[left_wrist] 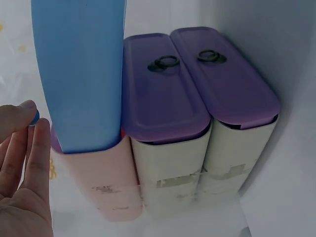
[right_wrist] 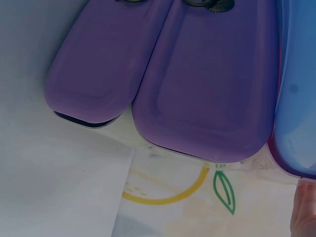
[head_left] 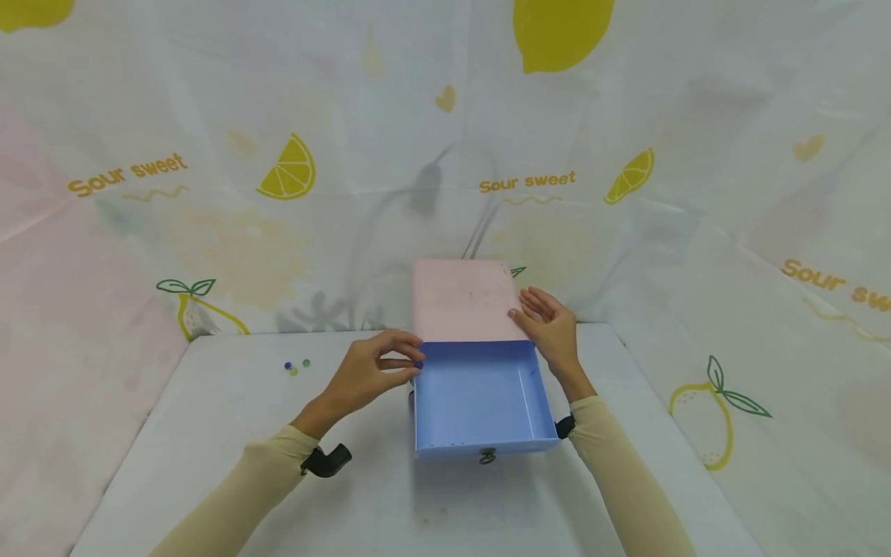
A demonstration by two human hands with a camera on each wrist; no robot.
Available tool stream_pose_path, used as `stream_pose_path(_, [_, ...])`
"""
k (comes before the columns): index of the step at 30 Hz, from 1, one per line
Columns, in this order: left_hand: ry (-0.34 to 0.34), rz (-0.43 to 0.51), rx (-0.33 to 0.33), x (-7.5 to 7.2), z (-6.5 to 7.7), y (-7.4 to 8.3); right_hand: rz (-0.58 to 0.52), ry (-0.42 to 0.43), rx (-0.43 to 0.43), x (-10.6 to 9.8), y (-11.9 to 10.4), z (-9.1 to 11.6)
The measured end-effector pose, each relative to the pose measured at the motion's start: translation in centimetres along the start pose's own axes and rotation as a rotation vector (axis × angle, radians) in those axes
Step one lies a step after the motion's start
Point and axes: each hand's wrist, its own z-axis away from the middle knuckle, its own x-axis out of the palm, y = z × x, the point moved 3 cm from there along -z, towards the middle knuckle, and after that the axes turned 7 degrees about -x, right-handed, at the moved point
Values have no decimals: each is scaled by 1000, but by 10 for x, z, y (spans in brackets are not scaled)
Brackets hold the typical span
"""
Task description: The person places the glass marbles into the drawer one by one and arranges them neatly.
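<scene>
My left hand pinches a small blue bead between thumb and fingertips, at the left rim of a light-blue drawer. The drawer is pulled out of a small cabinet with a pink top. My right hand rests against the cabinet's right edge, its thumb at the pink top and its fingers extended alongside. In the right wrist view only a sliver of the right hand shows. Below the drawer, the left wrist view shows two shut drawers with purple fronts and ring pulls.
Three small beads, a blue bead, a yellow-green bead and a green bead, lie on the white table to the left. Behind the cabinet hangs a lemon-printed sheet. A ring pull juts from the blue drawer's front.
</scene>
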Motion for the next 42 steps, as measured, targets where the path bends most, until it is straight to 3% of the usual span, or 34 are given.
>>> stream_pose_path(13, [-152,-63,7,27,-5,11,0,16,1,0,0,1])
stream_pose_path(21, [-287,-195,104,46,-11,21,2,8,-1,0,1,0])
stream_pose_path(26, [-342,-224,118,56,-15,27,-17,-1,7,0,-5,1])
stream_pose_path(35, [-481,-203,17,71,-16,25,-14,8,-6,0,1,0])
stream_pose_path(42, [-587,-316,-28,82,-17,23,-64,18,8,1,0,-1])
